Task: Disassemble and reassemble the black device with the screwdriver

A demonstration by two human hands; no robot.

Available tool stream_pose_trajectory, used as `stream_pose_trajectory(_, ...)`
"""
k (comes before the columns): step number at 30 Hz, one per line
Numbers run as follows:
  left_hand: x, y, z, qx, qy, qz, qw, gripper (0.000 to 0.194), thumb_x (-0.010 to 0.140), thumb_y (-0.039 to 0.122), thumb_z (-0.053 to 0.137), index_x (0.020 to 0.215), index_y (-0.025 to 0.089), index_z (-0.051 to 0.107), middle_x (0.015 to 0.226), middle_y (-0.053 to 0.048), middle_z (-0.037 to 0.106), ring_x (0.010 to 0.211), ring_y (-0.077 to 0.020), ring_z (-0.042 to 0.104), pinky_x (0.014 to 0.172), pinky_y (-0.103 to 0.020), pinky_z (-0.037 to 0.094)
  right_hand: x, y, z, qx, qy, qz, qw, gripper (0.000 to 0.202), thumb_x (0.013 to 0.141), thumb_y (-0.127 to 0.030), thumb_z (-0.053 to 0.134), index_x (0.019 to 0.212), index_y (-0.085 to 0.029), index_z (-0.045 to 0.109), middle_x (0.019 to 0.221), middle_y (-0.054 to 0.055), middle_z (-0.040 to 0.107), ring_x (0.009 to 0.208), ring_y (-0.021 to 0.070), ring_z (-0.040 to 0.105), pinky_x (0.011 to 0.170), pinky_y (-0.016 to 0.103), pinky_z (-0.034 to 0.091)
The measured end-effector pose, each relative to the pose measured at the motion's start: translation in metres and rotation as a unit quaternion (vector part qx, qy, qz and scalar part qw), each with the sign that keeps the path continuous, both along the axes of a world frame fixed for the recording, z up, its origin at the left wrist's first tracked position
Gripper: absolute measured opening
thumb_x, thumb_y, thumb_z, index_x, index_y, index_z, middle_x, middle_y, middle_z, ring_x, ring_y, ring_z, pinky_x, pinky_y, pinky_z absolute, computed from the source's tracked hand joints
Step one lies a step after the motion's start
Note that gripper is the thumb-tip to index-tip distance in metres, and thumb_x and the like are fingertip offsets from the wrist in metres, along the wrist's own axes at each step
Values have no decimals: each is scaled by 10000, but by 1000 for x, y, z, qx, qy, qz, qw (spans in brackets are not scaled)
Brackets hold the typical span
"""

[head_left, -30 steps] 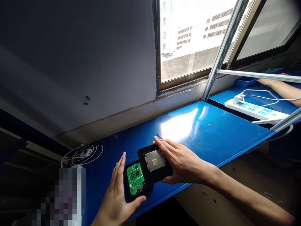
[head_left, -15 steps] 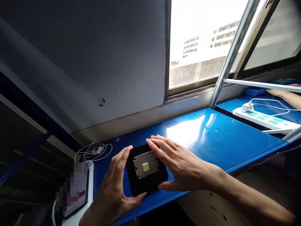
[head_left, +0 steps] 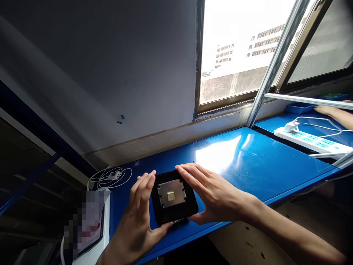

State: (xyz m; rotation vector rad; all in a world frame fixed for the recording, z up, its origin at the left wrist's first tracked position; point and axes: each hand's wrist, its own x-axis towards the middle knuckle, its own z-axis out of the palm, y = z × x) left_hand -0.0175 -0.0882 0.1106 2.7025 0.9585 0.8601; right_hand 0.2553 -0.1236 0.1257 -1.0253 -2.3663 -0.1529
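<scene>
A black square device (head_left: 176, 214) sits between my two hands above the near part of the blue table. On its upper face is a silvery metal plate (head_left: 180, 197) with notched edges, and a small yellowish pad (head_left: 171, 195) is on that plate. My left hand (head_left: 142, 209) grips the left side, fingertips at the far left corner and thumb at the near edge. The right side is in my right hand (head_left: 205, 193), its fingers along the far right corner and its thumb by the near right corner. Small metallic connectors show on the near edge. The underside is hidden.
A coiled white cable (head_left: 113, 176) lies at the left back. A partly blurred phone-like screen (head_left: 93, 235) stands left of my left hand. To the right are a metal frame post (head_left: 271, 73), a white power strip (head_left: 309, 140), a blue tray (head_left: 299, 107) and another person's arm (head_left: 336, 115).
The device has turned slightly and tilted, so connectors on its near edge now show. Both hands keep their hold, with the right fingers shifted a little.
</scene>
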Motion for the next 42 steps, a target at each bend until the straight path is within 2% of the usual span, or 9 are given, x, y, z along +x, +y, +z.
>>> stream_pose_trajectory(4, 16, 0, -3, 62, 44, -13, 997, 1144, 828, 238, 793, 1663, 257, 10, 1680, -165, 308, 1559, -390, 265, 1235, -649, 308, -6, 3, -6, -14, -26, -20, 999, 1312, 679, -368, 875, 1646, -76, 39, 1473, 273, 504, 1358, 427, 489, 1025, 524, 557)
stream_pose_trajectory(10, 45, 2, -16, 59, 66, -23, 996, 1104, 811, 266, 772, 1640, 201, 47, 1596, -207, 436, 1475, -403, 421, 1174, -574, 424, -14, 6, -13, -32, -37, -1, 999, 1258, 698, -393, 851, 1641, -50, 92, 1494, 279, 496, 1371, 413, 484, 1112, 512, 493)
stream_pose_trajectory(15, 43, 7, -15, 34, 27, -33, 999, 1053, 781, 190, 765, 1617, 268, 130, 1560, -189, 458, 1424, -394, 480, 1145, -583, 448, -7, 4, -24, -30, 16, 24, 999, 1243, 786, -424, 822, 1657, -104, -4, 1579, 301, 391, 1477, 437, 396, 1143, 546, 467)
stream_pose_trajectory(18, 37, 14, -17, -44, -39, -34, 998, 1076, 726, 170, 784, 1605, 299, 176, 1517, -161, 484, 1404, -384, 503, 1126, -567, 479, -3, 8, -43, -29, 109, 59, 992, 1184, 885, -422, 756, 1655, -178, -110, 1618, 302, 319, 1497, 415, 396, 1096, 541, 516)
stream_pose_trajectory(23, 43, 34, -37, -253, -156, -53, 953, 906, 716, 145, 717, 1522, 249, 317, 1413, -146, 570, 1319, -334, 599, 1117, -513, 503, -13, 30, -91, -80, 297, 78, 948, 1197, 804, -371, 858, 1654, -249, 24, 1444, 215, 501, 1318, 333, 610, 1043, 498, 574)
stream_pose_trajectory(27, 39, 47, -49, -312, -199, -79, 926, 1023, 699, 268, 846, 1548, 252, 277, 1495, -169, 506, 1396, -365, 533, 1135, -502, 494, -24, 43, -113, -80, 321, 96, 939, 1189, 794, -389, 871, 1641, -267, 45, 1484, 202, 500, 1402, 320, 544, 1114, 474, 530)
stream_pose_trajectory(30, 30, 51, -49, -295, -209, -63, 930, 1067, 713, 441, 904, 1564, 279, 281, 1520, -162, 484, 1404, -380, 525, 1114, -490, 516, -25, 45, -115, -66, 298, 81, 949, 1189, 796, -452, 857, 1639, -253, 43, 1507, 213, 508, 1431, 333, 514, 1145, 493, 493)
stream_pose_trajectory(35, 27, 47, -48, -237, -254, -37, 937, 1112, 698, 753, 827, 1562, 293, 299, 1384, -142, 589, 1252, -380, 647, 1000, -461, 593, -26, 42, -119, -141, 254, 29, 956, 1419, 614, -581, 934, 1646, -207, 33, 1587, 267, 388, 1475, 416, 434, 1158, 545, 452)
stream_pose_trajectory(42, 34, 31, -56, -245, -296, -4, 923, 1167, 671, 804, 806, 1567, 298, 257, 1359, -137, 596, 1237, -382, 656, 1007, -487, 590, -22, 41, -117, -203, 304, 71, 928, 1461, 603, -511, 946, 1655, -231, -28, 1624, 229, 317, 1512, 397, 366, 1211, 533, 392)
